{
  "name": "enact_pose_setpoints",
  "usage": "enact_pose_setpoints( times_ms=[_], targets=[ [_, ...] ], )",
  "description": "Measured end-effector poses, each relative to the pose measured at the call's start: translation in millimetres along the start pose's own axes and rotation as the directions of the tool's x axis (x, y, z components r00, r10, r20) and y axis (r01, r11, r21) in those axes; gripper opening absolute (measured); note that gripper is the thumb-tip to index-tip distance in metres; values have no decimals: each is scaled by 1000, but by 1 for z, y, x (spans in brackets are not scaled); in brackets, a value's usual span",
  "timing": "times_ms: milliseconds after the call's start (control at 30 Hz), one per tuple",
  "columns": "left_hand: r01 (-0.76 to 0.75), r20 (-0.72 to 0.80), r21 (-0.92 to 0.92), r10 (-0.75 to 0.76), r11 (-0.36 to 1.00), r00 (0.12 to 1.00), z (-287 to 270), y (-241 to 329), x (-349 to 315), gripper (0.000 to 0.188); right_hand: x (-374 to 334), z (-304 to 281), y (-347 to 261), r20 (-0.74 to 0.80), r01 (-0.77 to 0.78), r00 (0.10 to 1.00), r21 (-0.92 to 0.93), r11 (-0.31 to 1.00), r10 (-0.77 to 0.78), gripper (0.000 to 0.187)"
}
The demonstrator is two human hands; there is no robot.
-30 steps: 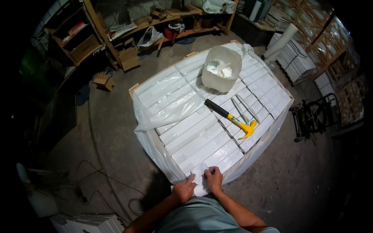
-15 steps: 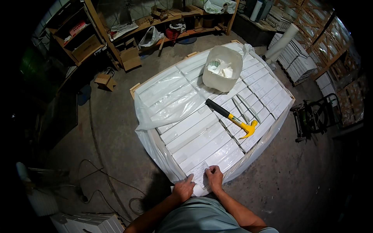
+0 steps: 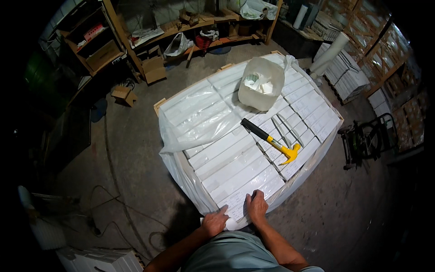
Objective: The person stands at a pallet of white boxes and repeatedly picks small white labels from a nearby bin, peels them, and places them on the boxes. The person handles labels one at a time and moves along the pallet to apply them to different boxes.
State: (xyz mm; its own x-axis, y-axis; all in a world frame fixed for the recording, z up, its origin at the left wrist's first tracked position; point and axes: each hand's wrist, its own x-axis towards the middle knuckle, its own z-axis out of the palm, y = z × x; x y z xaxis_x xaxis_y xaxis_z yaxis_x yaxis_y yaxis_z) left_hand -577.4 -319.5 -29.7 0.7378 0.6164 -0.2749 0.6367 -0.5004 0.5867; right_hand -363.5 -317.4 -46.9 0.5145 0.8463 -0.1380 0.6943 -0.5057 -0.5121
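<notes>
A white paper label (image 3: pixel 236 207) with handwriting lies flat at the near end of a white oblong box (image 3: pixel 265 183), in front of me. My left hand (image 3: pixel 215 223) rests at the label's left edge, its index finger stretched onto the paper. At the label's right side is my right hand (image 3: pixel 257 206), fingers bent and a little apart, touching the box with nothing visible in them. A claw hammer (image 3: pixel 272 141) with a black grip and yellow head lies across the boxes beyond. Behind it stands a translucent plastic tub (image 3: pixel 256 97) holding paper scraps and a tape roll.
Clear plastic sheeting (image 3: pixel 195 122) covers the pallet's left part and hangs over its sides. A black wheeled cart (image 3: pixel 369 140) stands to the right. Shelving (image 3: pixel 172 34) runs along the back, and a cable (image 3: pixel 113 199) lies on the floor at left.
My right hand has shifted slightly right and forward, and its pinch on the label's edge has loosened. The label's raised right edge now lies down on the box. My left hand has barely moved.
</notes>
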Motion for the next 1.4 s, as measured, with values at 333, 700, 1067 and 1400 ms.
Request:
enact_pose_setpoints(
  times_ms=[333, 700, 1067, 1400],
  targets=[
    [125, -339, -460, -304, 879, 890, 4, -2, 22, 24, -10, -31, 5, 596, -199, 785, 498, 844, -167, 49],
    [344, 313, -939, -463, -18, 829, -20, -1, 36, 20, 43, -52, -29, 434, -302, 901, 637, 709, -7, 39],
    [354, 424, -891, -245, -283, 872, -22, -2, 11, 40, 314, -115, -109, -337, 409, 893, 335, 849, -297, 32],
    [377, 249, -910, -502, 171, 829, -59, 19, -1, 36, 458, -82, -145, -137, 394, 886, -279, 876, -442, 48]
  ],
)
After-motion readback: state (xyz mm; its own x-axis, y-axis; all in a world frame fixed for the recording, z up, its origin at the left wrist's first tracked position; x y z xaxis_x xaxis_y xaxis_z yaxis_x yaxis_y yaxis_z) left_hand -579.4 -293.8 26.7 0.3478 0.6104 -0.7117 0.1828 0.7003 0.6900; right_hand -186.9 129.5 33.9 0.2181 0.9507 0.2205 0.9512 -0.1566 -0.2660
